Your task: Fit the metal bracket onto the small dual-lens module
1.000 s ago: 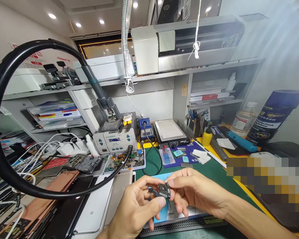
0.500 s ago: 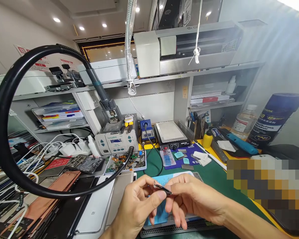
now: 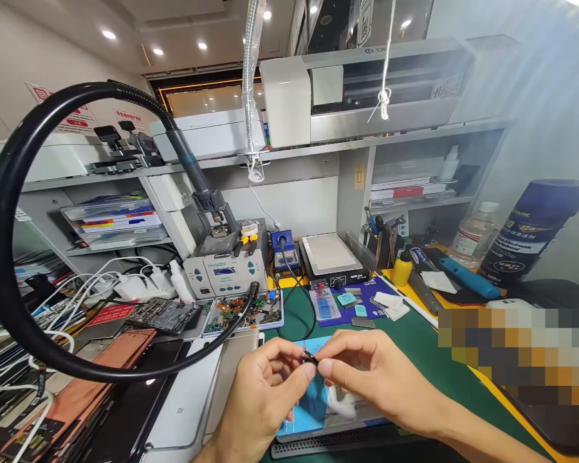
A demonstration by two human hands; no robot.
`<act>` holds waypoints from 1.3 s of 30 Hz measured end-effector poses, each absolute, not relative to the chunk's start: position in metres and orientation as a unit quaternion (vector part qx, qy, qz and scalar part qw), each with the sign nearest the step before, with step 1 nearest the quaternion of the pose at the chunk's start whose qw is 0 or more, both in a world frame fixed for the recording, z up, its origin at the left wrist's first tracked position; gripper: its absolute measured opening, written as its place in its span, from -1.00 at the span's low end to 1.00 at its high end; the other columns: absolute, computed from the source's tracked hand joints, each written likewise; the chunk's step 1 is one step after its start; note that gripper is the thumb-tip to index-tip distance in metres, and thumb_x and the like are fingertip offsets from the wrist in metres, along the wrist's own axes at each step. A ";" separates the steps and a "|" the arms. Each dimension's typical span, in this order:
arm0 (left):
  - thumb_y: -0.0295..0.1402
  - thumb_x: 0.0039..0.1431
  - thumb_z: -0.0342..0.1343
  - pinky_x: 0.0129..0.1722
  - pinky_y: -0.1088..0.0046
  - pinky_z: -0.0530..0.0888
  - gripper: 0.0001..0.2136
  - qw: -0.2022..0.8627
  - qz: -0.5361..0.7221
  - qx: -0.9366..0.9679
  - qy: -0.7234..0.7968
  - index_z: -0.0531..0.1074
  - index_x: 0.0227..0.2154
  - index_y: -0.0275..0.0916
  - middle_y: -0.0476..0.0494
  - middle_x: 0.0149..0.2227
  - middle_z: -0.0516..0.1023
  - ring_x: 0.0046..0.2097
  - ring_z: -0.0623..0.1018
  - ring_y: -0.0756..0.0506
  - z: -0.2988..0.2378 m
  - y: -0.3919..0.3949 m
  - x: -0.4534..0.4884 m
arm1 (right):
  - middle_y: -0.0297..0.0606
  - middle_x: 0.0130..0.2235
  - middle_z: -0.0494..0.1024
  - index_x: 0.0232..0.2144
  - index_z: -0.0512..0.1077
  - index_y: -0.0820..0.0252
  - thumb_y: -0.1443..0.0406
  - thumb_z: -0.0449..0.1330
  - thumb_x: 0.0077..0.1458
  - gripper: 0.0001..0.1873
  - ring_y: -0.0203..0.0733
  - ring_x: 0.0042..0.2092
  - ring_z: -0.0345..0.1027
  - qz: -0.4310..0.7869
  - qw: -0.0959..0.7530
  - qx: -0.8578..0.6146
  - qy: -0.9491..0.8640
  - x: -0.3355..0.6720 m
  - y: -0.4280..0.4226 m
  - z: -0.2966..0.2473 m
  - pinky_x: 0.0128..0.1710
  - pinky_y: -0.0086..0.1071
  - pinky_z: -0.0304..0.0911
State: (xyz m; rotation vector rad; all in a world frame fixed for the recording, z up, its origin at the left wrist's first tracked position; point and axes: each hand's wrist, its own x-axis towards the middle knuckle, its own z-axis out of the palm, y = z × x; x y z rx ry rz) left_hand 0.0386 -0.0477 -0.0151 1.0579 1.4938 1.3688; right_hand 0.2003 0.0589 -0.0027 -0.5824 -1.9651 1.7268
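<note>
Between my two hands is a small, thin black piece (image 3: 310,357) with a lighter tip; its exact kind is too small to make out. My left hand (image 3: 265,395) pinches it between thumb and forefinger from the left. From the right, the thumb and forefinger of my right hand (image 3: 386,379) close on its other end. Fingertips cover much of the piece. Beneath the hands lies a light blue sheet (image 3: 313,408), with a white fluffy wad (image 3: 342,404) beside it, partly behind my right hand. A grey perforated base (image 3: 328,447) sits under these.
A black hose (image 3: 2,193) loops at the left above stacked phones (image 3: 181,402). Behind my hands stand a parts tray (image 3: 244,328), a hot-air station (image 3: 226,276) and a heating plate (image 3: 332,257). Bottles and a spray can (image 3: 525,238) stand at the right.
My right hand has closed its thumb and forefinger onto the black piece, its other fingers no longer hanging below. The piece is now more covered, and the white wad has come into view.
</note>
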 end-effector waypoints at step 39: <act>-0.33 0.12 0.24 -0.50 0.53 0.42 -0.94 0.191 0.540 0.518 0.635 0.52 -0.37 -0.19 -0.03 -0.49 0.49 -0.50 0.46 -0.01 -0.015 -0.053 0.043 | -0.20 -0.28 0.57 -0.23 0.53 0.18 0.35 0.12 0.29 -0.83 -0.19 -0.26 0.41 0.467 0.320 -0.119 -0.816 0.204 0.050 -0.011 -0.22 -0.34 0.32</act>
